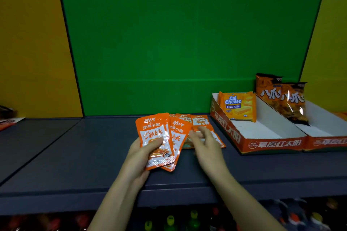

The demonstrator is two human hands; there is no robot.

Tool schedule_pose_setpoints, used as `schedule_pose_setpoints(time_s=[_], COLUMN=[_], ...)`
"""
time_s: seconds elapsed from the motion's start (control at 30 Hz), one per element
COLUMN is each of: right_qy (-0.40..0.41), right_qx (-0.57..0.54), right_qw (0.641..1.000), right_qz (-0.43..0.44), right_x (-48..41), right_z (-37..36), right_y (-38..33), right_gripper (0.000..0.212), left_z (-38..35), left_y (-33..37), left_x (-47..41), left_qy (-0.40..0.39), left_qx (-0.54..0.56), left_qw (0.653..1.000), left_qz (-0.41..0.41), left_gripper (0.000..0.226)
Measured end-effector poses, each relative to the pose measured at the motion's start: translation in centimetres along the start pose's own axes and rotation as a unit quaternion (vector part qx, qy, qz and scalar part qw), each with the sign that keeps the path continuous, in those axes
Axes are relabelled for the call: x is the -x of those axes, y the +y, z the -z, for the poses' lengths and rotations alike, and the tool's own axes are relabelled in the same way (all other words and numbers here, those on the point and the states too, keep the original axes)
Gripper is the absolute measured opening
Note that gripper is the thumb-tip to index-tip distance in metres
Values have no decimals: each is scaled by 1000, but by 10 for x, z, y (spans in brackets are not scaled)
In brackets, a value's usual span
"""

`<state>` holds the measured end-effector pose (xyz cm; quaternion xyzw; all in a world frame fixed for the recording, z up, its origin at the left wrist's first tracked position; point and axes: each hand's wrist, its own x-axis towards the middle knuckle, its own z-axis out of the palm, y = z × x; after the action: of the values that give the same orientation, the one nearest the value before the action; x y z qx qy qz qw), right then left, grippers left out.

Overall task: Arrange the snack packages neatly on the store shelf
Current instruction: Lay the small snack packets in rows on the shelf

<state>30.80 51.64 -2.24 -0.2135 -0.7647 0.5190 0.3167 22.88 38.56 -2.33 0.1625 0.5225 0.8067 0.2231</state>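
Observation:
My left hand (139,153) holds two orange snack packets (157,137) fanned out above the dark grey shelf (84,155), thumb across the front one. More orange packets (199,120) lie flat on the shelf behind and to the right. My right hand (205,140) rests on those lying packets, fingers spread and touching one; whether it grips it is unclear.
An orange cardboard display tray (266,143) at the right holds a Cal Cheese wafer pack (237,106). A second tray (326,141) beside it holds two dark orange snack bags (289,99). A green back panel (178,43) rises behind the shelf. Bottles (170,221) stand on the shelf below.

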Motion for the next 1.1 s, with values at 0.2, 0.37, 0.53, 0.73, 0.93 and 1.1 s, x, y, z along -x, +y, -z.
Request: schedule_pose_setpoints(time_s=[0.2, 0.37, 0.53, 0.73, 0.93, 1.1], right_qy=[-63, 27, 6, -65, -85, -94], right_qx=[-119, -72, -12, 94, 129, 238], right_qw=[990, 997, 998, 987, 980, 963], right_qz=[-34, -28, -60, -114, -124, -88], right_x=[15, 4, -3, -6, -9, -9], right_z=[-9, 18, 64, 78, 82, 79], right_y=[4, 11, 14, 21, 19, 14], right_gripper=[20, 29, 15, 27, 26, 33], left_z=[-12, -9, -5, -7, -7, -6], left_y=[-8, -6, -5, -7, -8, -9], left_x=[7, 4, 2, 3, 7, 7], left_qy=[-29, -12, -10, -23, -31, -27], left_qx=[21, 54, 70, 42, 16, 12], left_qw=[999, 998, 997, 999, 999, 1000], left_qz=[5, 22, 36, 13, -4, -8], left_gripper=[15, 15, 16, 15, 15, 16])
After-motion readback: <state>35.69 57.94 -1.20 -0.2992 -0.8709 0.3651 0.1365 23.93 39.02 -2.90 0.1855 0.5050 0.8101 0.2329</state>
